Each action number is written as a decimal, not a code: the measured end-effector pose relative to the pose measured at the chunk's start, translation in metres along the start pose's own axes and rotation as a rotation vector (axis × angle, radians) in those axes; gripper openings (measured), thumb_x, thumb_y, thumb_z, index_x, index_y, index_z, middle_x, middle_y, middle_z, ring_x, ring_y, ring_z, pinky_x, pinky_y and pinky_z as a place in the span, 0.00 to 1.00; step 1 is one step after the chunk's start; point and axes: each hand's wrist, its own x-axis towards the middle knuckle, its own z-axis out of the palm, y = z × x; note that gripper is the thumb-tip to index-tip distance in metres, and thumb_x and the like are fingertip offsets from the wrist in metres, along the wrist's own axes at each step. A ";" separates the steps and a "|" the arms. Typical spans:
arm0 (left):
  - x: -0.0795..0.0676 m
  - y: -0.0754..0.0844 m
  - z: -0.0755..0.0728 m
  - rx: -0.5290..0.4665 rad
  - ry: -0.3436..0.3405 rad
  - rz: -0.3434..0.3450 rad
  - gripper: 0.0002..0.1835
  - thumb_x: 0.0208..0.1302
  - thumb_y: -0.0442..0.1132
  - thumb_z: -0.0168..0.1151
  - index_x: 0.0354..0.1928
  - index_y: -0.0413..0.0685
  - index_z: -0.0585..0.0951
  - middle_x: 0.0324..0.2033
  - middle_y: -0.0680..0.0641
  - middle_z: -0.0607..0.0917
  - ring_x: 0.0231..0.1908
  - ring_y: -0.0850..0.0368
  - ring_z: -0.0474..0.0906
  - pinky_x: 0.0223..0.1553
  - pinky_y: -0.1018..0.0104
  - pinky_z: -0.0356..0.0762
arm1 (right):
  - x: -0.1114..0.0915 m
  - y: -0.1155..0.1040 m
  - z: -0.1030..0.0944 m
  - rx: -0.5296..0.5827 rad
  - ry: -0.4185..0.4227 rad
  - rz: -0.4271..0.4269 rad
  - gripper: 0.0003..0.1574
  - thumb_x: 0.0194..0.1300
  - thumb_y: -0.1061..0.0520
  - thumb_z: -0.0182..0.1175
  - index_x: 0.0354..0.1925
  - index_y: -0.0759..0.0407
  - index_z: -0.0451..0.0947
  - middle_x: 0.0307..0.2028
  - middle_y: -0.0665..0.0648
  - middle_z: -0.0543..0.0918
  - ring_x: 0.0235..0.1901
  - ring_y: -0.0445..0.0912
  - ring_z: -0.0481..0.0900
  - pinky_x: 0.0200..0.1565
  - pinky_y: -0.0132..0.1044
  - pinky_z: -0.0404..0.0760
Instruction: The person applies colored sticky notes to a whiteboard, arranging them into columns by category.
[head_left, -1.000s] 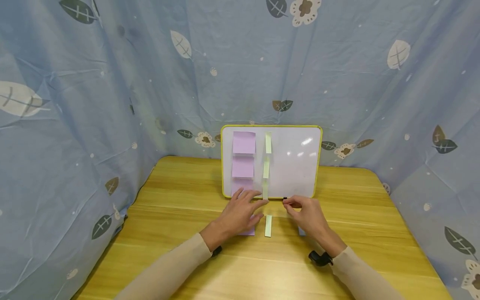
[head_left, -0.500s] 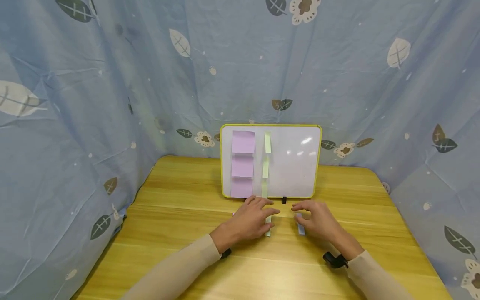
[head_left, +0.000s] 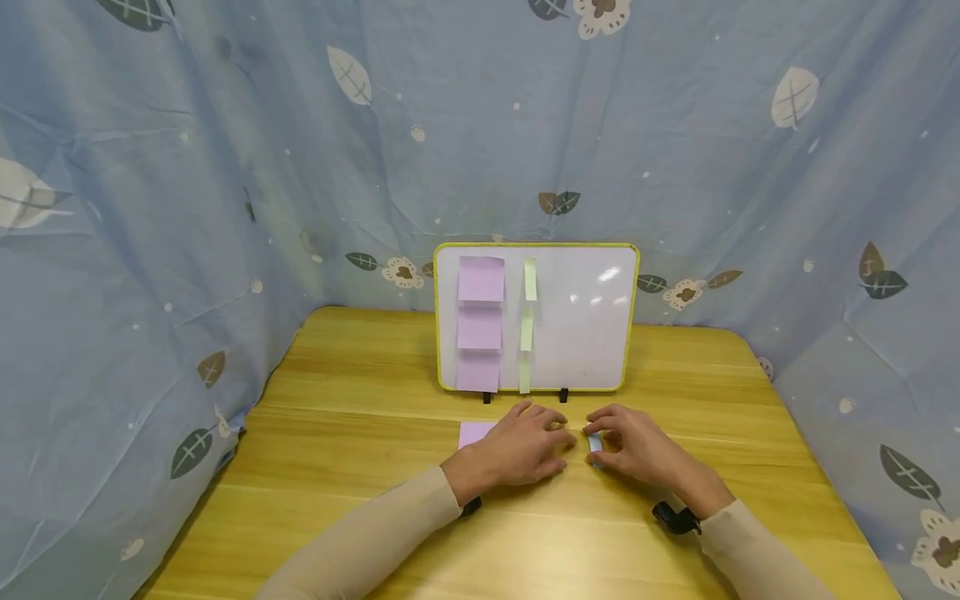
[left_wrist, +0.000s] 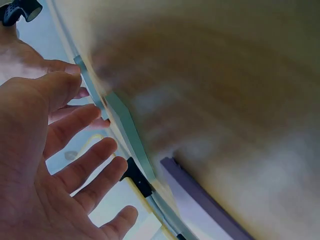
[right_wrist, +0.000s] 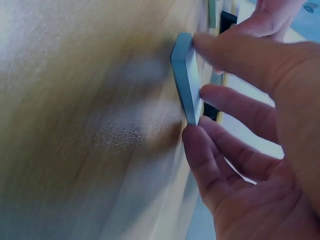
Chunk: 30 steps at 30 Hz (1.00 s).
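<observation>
A blue pad (right_wrist: 192, 77), on or just above the table (head_left: 360, 358), is gripped at its ends by the right hand (head_left: 637, 446); nothing is held by the left hand (head_left: 521, 446), its fingers loosely spread nearby. Purple notes (head_left: 482, 279) and green strips (head_left: 530, 279) are stuck on the whiteboard (head_left: 585, 342) (three of each), so a blue row is presumably being begun. Next, one strip would need to be peeled off while the pad is steadied.

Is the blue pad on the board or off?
Off. The right hand holds the blue pad in front of the board; only purple notes and green strips show on it.
</observation>
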 end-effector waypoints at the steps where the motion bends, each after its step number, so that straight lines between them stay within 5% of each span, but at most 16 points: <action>1: 0.000 0.000 0.000 0.003 -0.007 -0.001 0.23 0.88 0.61 0.64 0.78 0.73 0.85 0.78 0.56 0.84 0.79 0.54 0.79 0.86 0.40 0.73 | 0.000 0.000 0.000 0.007 -0.009 -0.002 0.24 0.71 0.50 0.86 0.60 0.60 0.94 0.65 0.65 0.90 0.53 0.57 0.96 0.54 0.48 0.96; 8: -0.005 -0.003 0.001 -0.002 -0.036 -0.016 0.23 0.89 0.62 0.63 0.78 0.72 0.85 0.79 0.55 0.83 0.80 0.54 0.79 0.86 0.41 0.72 | 0.006 -0.007 0.002 -0.042 -0.066 -0.036 0.33 0.70 0.48 0.86 0.67 0.60 0.92 0.69 0.63 0.88 0.61 0.59 0.90 0.59 0.51 0.93; 16: -0.019 -0.014 -0.001 -0.032 -0.046 -0.056 0.23 0.88 0.61 0.65 0.77 0.71 0.86 0.79 0.54 0.83 0.80 0.52 0.79 0.87 0.39 0.71 | 0.021 -0.022 0.015 -0.036 -0.052 -0.105 0.30 0.73 0.52 0.84 0.67 0.62 0.92 0.67 0.64 0.89 0.59 0.57 0.90 0.58 0.50 0.92; 30: -0.031 -0.019 0.000 -0.061 -0.035 -0.059 0.22 0.88 0.61 0.65 0.76 0.70 0.87 0.79 0.54 0.84 0.79 0.50 0.81 0.86 0.37 0.72 | 0.027 -0.030 0.025 0.032 -0.080 -0.100 0.30 0.74 0.50 0.84 0.66 0.61 0.89 0.70 0.65 0.89 0.58 0.57 0.94 0.58 0.49 0.95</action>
